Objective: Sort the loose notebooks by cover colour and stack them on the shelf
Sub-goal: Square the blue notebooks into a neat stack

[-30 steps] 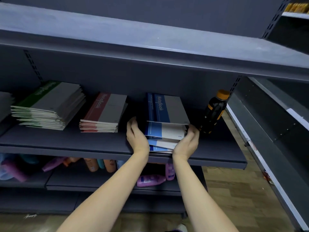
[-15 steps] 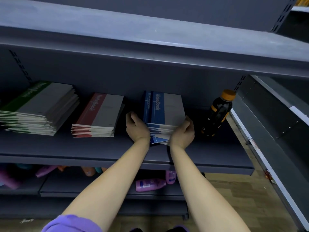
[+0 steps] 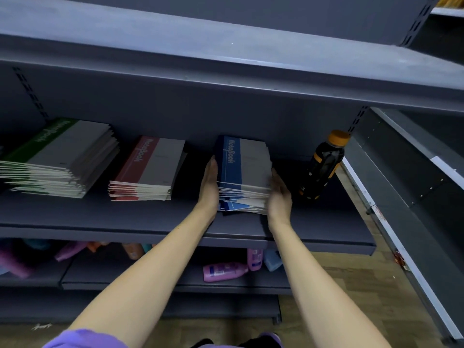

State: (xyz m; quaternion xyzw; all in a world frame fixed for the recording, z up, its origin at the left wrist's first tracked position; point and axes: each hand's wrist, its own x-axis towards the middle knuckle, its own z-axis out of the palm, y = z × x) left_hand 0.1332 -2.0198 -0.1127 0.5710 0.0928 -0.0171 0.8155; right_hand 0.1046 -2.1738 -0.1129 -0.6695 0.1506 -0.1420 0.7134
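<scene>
Left hand (image 3: 209,187), right hand (image 3: 278,197) flank blue stack (image 3: 247,172)

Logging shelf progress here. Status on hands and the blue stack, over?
Left hand and right hand flat against the blue notebook stack, squaring it. Lower copies jut forward. Dark bottle stands right of it, apart.

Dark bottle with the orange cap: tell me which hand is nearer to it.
Right. The right hand lies between the blue stack and the bottle; the left hand is at the stack's far side.
</scene>
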